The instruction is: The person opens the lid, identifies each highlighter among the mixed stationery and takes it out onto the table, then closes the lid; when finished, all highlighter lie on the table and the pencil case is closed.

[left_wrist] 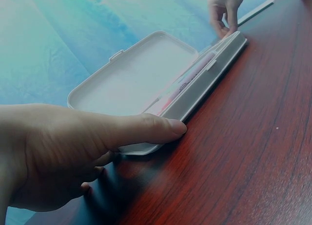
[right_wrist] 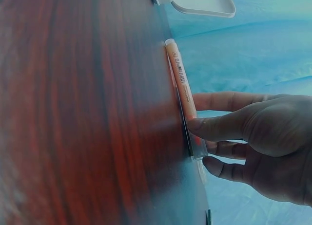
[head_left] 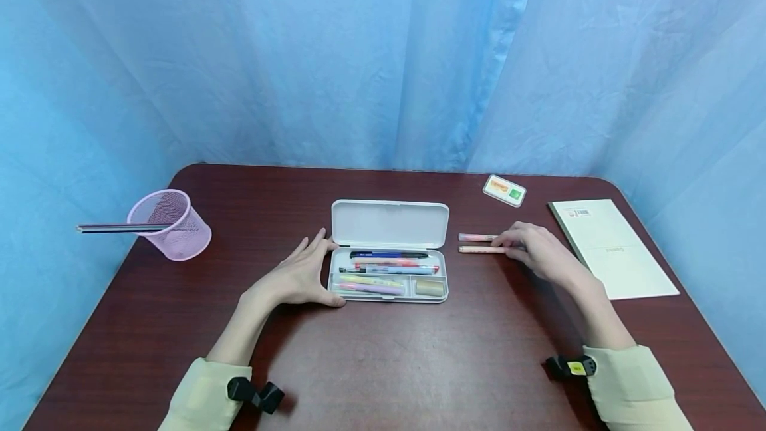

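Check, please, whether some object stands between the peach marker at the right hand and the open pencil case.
Nothing visible does: only a strip of tabletop separates the peach marker in the right hand from the open pencil case. The pink pen lies alongside the marker, not between.

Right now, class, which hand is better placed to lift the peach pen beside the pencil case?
Probably the right hand: it grips one end of the peach pen, while the left hand touches the far end of the pencil case.
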A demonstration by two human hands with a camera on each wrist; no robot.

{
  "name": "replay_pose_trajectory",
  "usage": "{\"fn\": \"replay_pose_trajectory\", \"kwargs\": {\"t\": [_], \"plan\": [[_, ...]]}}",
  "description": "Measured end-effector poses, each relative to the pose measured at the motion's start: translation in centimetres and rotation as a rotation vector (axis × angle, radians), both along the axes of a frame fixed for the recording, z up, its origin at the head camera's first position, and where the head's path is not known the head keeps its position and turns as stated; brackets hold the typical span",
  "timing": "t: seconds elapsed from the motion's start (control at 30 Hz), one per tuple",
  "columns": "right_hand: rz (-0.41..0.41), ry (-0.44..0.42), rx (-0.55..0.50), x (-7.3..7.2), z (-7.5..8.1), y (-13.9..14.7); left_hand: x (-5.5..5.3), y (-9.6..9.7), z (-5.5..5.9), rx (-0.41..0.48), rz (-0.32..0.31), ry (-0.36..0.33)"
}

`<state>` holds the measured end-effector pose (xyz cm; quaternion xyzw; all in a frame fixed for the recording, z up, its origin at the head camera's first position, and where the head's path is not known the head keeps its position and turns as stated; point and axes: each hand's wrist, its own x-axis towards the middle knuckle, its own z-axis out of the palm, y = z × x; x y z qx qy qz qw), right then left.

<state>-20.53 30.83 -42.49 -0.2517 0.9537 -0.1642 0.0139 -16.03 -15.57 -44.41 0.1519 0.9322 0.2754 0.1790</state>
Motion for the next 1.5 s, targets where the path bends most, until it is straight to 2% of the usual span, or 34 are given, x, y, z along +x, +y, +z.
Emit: {"fn": "replay_pose_trajectory", "kwargs": {"t": [0.4, 1.03, 1.5], "plan": [[-0.002, -0.003, 0.012, 0.03, 0.13, -0.12, 0.04, -0.05, 0.06, -0.003, -0.003, 0.004], [-0.056, -0.008, 0.041, 0.14, -0.44, -0.16, 0.08, 0.11, 0.12, 0.003, -0.01, 0.011], [-0.036, 0.009, 0.042, 0.08, -0.16, -0.03, 0.07, 0.06, 0.02, -0.007, -0.001, 0.011]]}}
